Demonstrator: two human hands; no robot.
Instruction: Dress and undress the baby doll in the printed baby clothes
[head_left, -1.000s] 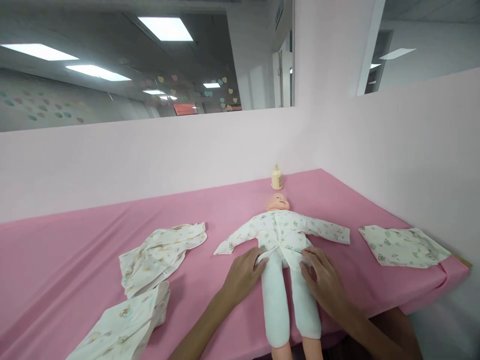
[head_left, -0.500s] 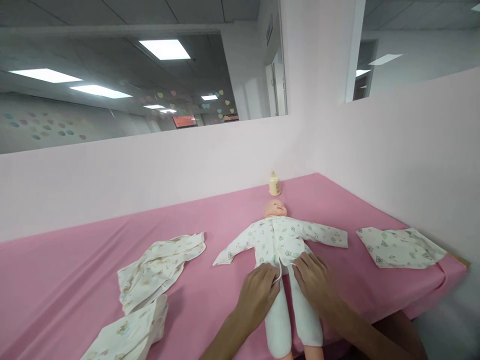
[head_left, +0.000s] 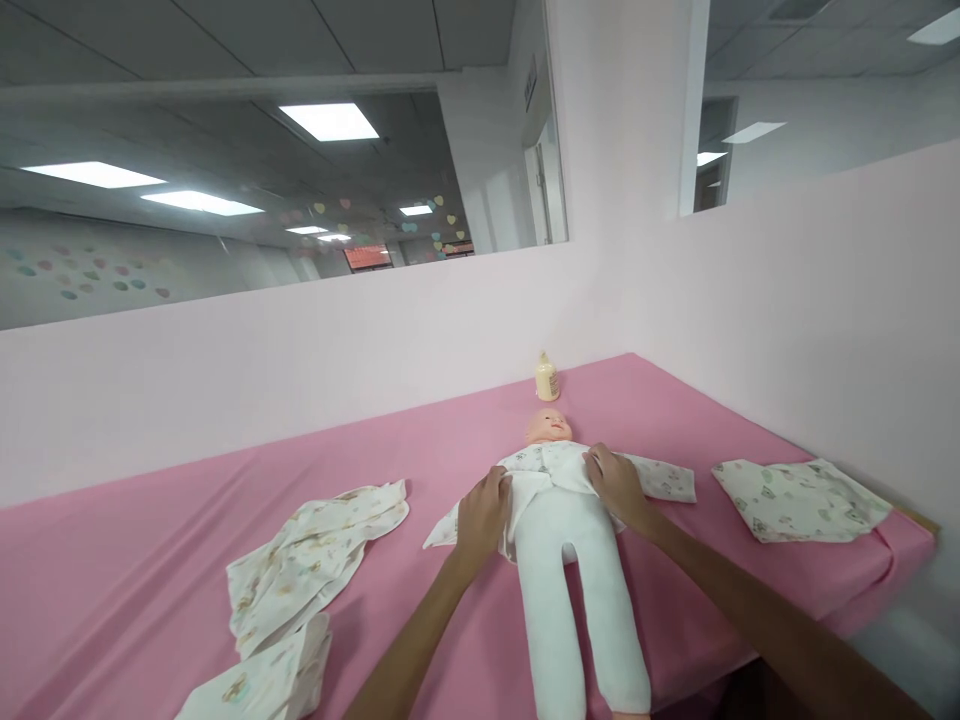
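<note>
Plastic-headed baby doll with white cloth body [head_left: 568,525] lies on its back, head toward the wall, on pink cloth-covered table [head_left: 420,630]. It wears white long-sleeved jacket with small print [head_left: 544,458], both sleeves spread sideways. Jacket's lower front lifted toward chest; white belly and legs exposed.

Left hand [head_left: 481,512]: fingers together, clamped on jacket's front edge, left side. Right hand [head_left: 616,486]: fingers bent, clamped on the other front edge; exact thumb contact can't be told. Feet mostly cut off at bottom of view.

Cream pump bottle [head_left: 547,380] upright just beyond the head, near the wall. Flat white printed cloth [head_left: 799,502] to the right, near right sleeve. Crumpled white printed garment [head_left: 319,555] at left, touching folded white printed cloth [head_left: 262,678] below it.
</note>
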